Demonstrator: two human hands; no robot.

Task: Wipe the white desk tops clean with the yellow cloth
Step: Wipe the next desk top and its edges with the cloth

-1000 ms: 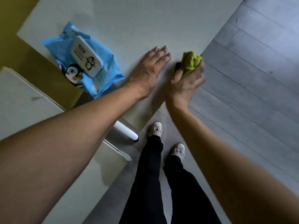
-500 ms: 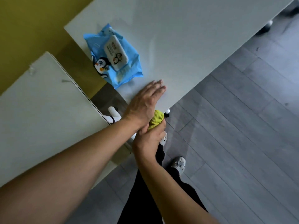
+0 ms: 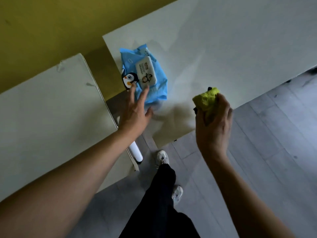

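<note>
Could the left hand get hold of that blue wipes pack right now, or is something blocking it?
Probably yes. The left hand is open, its fingertips already at the near edge of the blue wipes pack on the white desk. Nothing lies between them, and the right hand, holding the yellow cloth, is off to the side.
</note>
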